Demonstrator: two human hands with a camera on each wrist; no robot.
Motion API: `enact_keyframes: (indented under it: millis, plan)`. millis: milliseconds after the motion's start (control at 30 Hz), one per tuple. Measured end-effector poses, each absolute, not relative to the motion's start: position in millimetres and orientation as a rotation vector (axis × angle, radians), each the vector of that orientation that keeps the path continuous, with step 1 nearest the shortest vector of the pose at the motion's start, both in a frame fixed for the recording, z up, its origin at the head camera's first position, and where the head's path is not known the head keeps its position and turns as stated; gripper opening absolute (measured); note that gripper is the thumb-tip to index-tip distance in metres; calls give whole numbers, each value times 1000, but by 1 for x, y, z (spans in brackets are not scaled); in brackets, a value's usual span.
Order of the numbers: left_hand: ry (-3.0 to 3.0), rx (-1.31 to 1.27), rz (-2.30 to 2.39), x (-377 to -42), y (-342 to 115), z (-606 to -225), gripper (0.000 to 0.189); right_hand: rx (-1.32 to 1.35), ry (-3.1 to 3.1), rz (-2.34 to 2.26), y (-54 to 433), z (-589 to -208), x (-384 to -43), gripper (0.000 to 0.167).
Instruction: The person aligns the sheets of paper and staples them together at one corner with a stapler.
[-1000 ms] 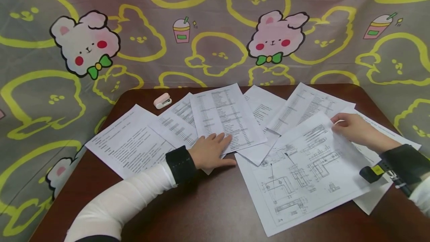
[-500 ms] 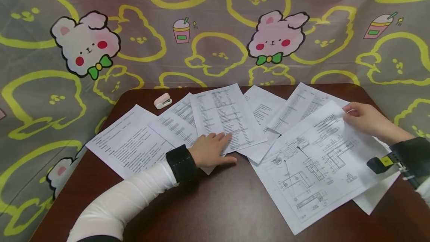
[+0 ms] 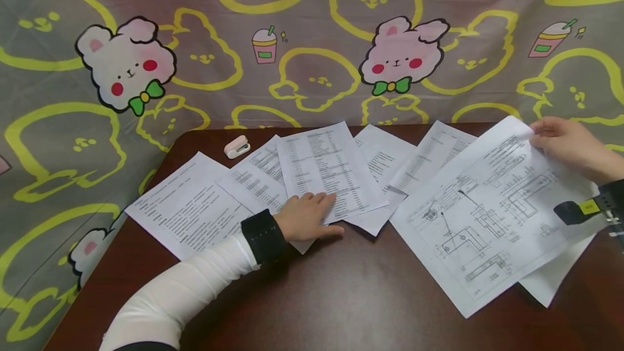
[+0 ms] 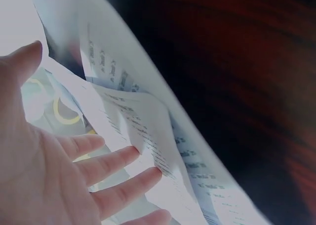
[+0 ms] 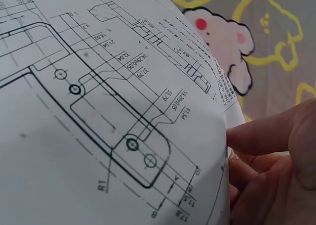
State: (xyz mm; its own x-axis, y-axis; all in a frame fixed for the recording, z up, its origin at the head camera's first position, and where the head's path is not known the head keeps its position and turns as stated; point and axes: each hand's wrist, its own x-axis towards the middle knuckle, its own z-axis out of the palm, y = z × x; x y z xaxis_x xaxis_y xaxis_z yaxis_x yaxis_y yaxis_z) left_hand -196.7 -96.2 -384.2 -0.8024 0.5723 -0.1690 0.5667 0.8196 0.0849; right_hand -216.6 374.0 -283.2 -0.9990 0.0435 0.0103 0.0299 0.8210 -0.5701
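Observation:
My right hand [image 3: 567,137] pinches the upper right edge of a sheet with a technical drawing [image 3: 487,221], whose near corner lies toward me over the table. In the right wrist view, thumb and fingers hold the edge of that drawing sheet [image 5: 113,111], which bows upward. My left hand [image 3: 307,218] rests with spread, fairly straight fingers on the lower edge of a printed list sheet [image 3: 326,167] in the middle. From the left wrist, the palm and fingers [image 4: 118,163] appear beside curling printed sheets [image 4: 138,121].
Printed sheets fan out across the dark brown table [image 3: 341,297]: a left sheet [image 3: 190,205], a right sheet [image 3: 434,150], and others between. Another sheet [image 3: 556,280] pokes out beneath the drawing. A small pink and white stapler-like object [image 3: 237,147] sits near the back edge, before a patterned cloth [image 3: 312,26].
My right hand has moved right and away from me, drawing the technical sheet along with it across the table. The left hand stays where it was.

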Motion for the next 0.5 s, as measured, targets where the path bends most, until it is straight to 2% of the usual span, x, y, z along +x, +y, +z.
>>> enact_keyframes:
  millis: [300, 500]
  plan:
    - [2838, 901, 57, -200, -97, -383, 84, -113, -2915, 975, 386, -264, -221, 55]
    - [2853, 924, 57, -200, -97, -383, 82, -200, -2860, 1050, 388, -253, -225, 48]
